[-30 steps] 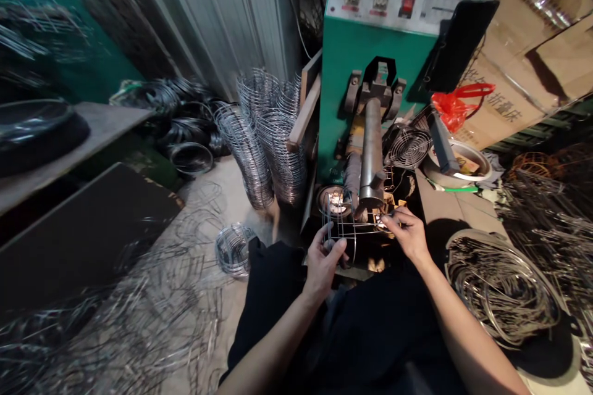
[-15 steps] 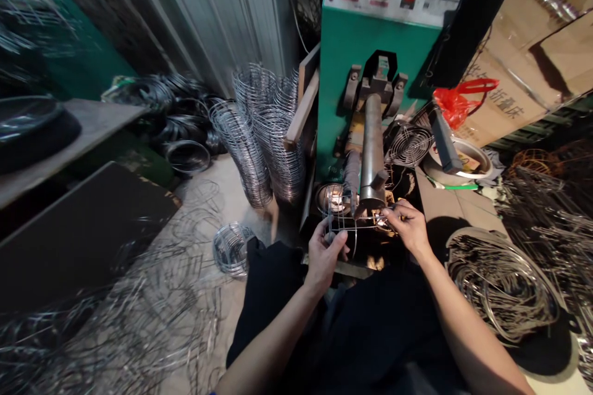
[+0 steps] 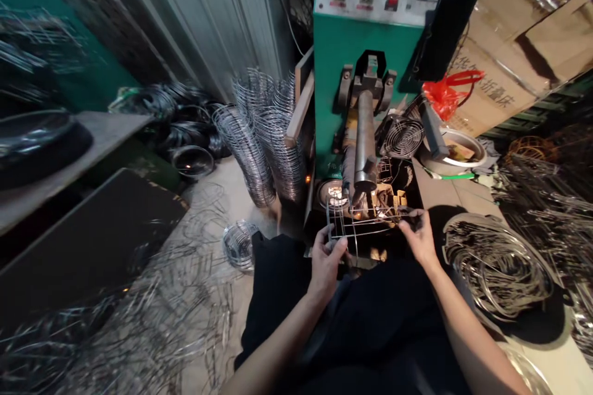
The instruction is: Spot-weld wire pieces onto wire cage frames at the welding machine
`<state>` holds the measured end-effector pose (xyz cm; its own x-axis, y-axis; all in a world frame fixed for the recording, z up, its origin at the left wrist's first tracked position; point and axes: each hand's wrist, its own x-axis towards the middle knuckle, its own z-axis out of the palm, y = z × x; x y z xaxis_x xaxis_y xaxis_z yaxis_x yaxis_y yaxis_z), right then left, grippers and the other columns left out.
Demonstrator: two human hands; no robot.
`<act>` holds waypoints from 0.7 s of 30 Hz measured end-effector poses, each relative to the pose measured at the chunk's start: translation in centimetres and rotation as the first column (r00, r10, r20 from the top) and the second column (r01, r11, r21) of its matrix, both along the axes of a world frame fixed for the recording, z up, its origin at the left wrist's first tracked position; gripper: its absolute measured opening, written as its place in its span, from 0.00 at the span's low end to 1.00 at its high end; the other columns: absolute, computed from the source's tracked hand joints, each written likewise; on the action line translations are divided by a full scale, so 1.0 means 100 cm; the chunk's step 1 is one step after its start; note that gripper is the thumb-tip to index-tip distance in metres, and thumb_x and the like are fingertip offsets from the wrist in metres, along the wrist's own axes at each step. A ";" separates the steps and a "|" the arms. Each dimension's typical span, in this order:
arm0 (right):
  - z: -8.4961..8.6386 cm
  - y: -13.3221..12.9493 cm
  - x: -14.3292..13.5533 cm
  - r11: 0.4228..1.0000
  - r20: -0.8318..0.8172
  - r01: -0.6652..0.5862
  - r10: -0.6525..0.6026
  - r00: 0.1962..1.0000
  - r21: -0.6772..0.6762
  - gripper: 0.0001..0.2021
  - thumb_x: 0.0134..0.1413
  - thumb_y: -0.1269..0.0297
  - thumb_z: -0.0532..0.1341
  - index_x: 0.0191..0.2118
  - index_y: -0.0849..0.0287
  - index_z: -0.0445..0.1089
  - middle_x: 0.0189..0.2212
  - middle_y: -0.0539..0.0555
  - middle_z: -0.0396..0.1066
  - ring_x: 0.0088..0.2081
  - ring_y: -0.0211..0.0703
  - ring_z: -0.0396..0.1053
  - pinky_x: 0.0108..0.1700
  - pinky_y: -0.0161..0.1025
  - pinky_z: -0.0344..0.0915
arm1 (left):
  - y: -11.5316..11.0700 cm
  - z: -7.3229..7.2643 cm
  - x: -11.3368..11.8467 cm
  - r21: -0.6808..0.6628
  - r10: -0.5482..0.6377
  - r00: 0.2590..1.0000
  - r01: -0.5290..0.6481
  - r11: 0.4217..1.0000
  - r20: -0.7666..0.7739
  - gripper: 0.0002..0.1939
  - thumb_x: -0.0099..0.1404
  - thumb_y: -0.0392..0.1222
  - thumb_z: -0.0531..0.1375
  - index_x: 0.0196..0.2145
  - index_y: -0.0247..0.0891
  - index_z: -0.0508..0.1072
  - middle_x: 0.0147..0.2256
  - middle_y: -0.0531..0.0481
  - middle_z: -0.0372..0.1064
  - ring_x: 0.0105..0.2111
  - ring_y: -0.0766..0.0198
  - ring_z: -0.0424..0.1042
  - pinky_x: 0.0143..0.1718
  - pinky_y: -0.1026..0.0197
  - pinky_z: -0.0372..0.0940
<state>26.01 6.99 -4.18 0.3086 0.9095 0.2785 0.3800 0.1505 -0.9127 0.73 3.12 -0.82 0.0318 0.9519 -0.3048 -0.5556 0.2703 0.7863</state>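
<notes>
A thin wire frame (image 3: pixel 356 229) with crossed and curved wires stretches between my two hands. My left hand (image 3: pixel 327 256) is closed on its left end, thumb toward me. At the other side, the fingers of my right hand (image 3: pixel 418 236) pinch the ends of its long wires. Just beyond the frame is the round metal arm (image 3: pixel 365 142) of a green machine (image 3: pixel 333 62), likely a spot welder. A lower electrode, wrapped in grey, stands beside that arm. The frame sits a little nearer me than the arm's tip.
Stacks of wire rings (image 3: pixel 282 142) stand left of the machine, beside a wooden board (image 3: pixel 301 108). A round tray of bent wires (image 3: pixel 504 265) is at my right. Loose wire pieces (image 3: pixel 162 315) cover the floor at left. A white basin (image 3: pixel 456 157) and cardboard boxes (image 3: pixel 491 74) are at the right back.
My right hand has moved slightly right and lower, and the wire frame has come toward me, away from the arm's tip. Sparks now glow near the floor at left. The view has shifted a little.
</notes>
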 end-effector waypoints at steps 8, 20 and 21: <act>-0.006 -0.048 0.001 0.968 0.288 -0.003 0.077 0.955 -0.250 0.18 0.61 0.43 0.55 0.41 0.54 0.60 0.32 0.58 0.76 0.31 0.52 0.77 0.34 0.44 0.73 | -0.108 0.001 -0.015 -0.181 -0.231 0.922 0.296 0.938 0.310 0.23 0.60 0.50 0.68 0.48 0.41 0.66 0.34 0.46 0.75 0.37 0.55 0.78 0.41 0.53 0.70; -0.031 -0.059 -0.015 0.862 0.130 -0.328 0.403 0.906 -0.386 0.19 0.65 0.44 0.50 0.40 0.56 0.65 0.33 0.55 0.76 0.24 0.41 0.74 0.27 0.38 0.73 | -0.051 0.002 -0.097 -0.034 -0.457 0.623 0.568 0.822 -0.635 0.19 0.65 0.53 0.62 0.46 0.35 0.75 0.36 0.46 0.75 0.36 0.59 0.72 0.39 0.61 0.67; -0.036 -0.059 -0.017 0.856 0.069 -0.335 0.391 0.918 -0.395 0.20 0.64 0.43 0.51 0.40 0.56 0.65 0.34 0.56 0.76 0.24 0.41 0.74 0.26 0.38 0.73 | -0.043 -0.001 -0.090 -0.005 -0.469 0.612 0.605 0.796 -0.636 0.20 0.66 0.54 0.60 0.45 0.35 0.76 0.36 0.45 0.75 0.37 0.59 0.72 0.40 0.60 0.67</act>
<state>24.28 1.07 -7.75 -0.0808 0.9933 -0.0827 0.4929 -0.0323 -0.8695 -8.26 -1.22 -0.88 0.4403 0.8594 -0.2600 0.2236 0.1755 0.9587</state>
